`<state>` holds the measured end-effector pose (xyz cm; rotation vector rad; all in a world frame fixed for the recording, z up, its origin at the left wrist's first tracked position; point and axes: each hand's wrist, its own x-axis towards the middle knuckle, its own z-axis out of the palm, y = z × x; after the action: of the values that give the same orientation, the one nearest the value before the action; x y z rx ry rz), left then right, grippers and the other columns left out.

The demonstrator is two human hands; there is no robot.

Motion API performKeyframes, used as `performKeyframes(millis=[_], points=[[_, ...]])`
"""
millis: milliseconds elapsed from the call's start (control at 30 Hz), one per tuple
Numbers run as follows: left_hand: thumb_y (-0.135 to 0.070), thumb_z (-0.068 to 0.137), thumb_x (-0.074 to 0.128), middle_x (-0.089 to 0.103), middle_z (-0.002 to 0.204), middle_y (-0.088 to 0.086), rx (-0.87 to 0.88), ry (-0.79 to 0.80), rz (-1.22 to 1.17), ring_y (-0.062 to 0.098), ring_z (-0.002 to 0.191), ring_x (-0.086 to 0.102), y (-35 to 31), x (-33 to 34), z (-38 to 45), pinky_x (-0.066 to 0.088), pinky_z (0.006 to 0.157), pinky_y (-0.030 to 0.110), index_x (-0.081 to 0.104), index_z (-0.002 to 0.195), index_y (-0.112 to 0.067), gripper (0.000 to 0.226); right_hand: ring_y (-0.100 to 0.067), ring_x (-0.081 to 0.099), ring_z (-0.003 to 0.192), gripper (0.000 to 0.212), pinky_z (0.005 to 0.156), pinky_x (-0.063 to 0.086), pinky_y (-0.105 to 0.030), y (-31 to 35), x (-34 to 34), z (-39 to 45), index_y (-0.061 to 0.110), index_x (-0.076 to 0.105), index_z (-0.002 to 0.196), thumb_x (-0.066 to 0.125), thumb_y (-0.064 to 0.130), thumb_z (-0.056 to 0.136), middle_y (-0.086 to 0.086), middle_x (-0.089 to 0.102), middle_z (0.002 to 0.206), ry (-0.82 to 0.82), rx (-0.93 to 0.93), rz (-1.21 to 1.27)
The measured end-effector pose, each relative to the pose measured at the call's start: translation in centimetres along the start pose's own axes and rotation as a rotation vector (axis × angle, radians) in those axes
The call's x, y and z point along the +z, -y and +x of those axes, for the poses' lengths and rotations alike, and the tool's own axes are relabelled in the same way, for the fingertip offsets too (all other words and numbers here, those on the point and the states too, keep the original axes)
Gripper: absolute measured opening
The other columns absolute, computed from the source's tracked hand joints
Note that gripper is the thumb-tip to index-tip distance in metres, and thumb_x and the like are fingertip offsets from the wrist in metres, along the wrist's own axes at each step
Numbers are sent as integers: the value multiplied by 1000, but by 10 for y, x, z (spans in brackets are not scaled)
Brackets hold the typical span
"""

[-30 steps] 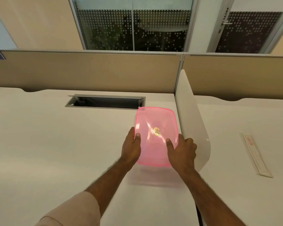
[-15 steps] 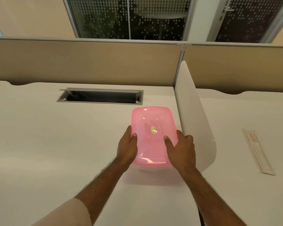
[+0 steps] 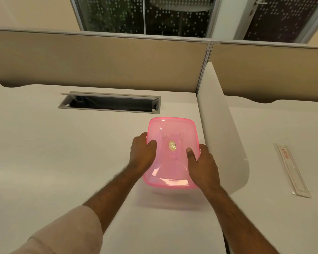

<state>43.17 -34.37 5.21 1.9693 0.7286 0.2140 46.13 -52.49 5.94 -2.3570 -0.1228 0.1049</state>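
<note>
A translucent pink plastic container (image 3: 173, 132) with a small gold sticker at its centre is held just above the white desk (image 3: 44, 162), its shadow on the surface beneath. My left hand (image 3: 141, 154) grips its left edge, thumb over the top. My right hand (image 3: 202, 164) grips its right edge, thumb lying on the pink surface. Both sets of fingers curl under the sides and are mostly hidden.
A white curved divider panel (image 3: 220, 125) stands right beside the container. An open cable tray slot (image 3: 110, 103) is set into the desk behind it. A clear ruler (image 3: 290, 167) lies on the neighbouring desk at right. Beige partition walls (image 3: 99, 61) close the back.
The container has come down from a raised tilt to nearly level and close to the desk, both hands keeping their grip on its sides.
</note>
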Motion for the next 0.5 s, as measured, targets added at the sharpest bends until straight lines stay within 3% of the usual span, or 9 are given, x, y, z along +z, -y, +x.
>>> performKeyframes(millis=[100,167,233,267,333,400,500], points=[[-36,93,44,60,122,12,-17,30,63,30,105,62,-13,0,22,56,90,51,54,124,-18,38,-32,63,98,40,83,54,-42,1,0,5,16,49,119,39,47,97,-9,64,112,15,3,-37],[-43,98,42,48,144,11,-27,14,100,34,124,53,-25,0,39,48,101,52,43,142,-21,49,-32,63,98,41,84,54,-44,1,1,5,16,48,121,37,48,97,-9,64,112,26,4,-45],[-48,100,39,43,152,9,-44,-8,87,34,133,46,-35,2,55,42,107,50,40,146,-20,54,-32,63,98,42,84,54,-44,0,1,5,17,47,123,36,48,97,-9,64,113,34,9,-46],[-48,101,38,49,147,9,-55,-18,72,32,129,50,-39,4,63,44,107,48,47,141,-18,51,-32,63,98,42,84,54,-45,0,1,5,17,46,124,36,48,98,-9,64,112,39,12,-45],[-48,101,37,68,117,9,-106,-31,37,27,103,63,-42,8,74,53,92,39,66,113,-13,47,-31,63,96,43,83,55,-45,-1,0,6,17,45,124,35,49,98,-8,64,110,49,9,-62],[-50,99,43,66,83,7,-158,-35,-24,22,78,61,-40,9,82,51,71,32,66,85,-10,48,-30,64,94,43,81,55,-43,-1,0,7,16,45,122,34,49,98,-7,64,108,52,1,-90],[-51,95,53,62,77,5,-210,-19,-142,20,70,57,-32,8,89,44,62,27,68,86,-8,46,-30,63,94,42,80,54,-40,4,0,14,12,49,116,36,48,97,-8,62,108,47,6,-123]])
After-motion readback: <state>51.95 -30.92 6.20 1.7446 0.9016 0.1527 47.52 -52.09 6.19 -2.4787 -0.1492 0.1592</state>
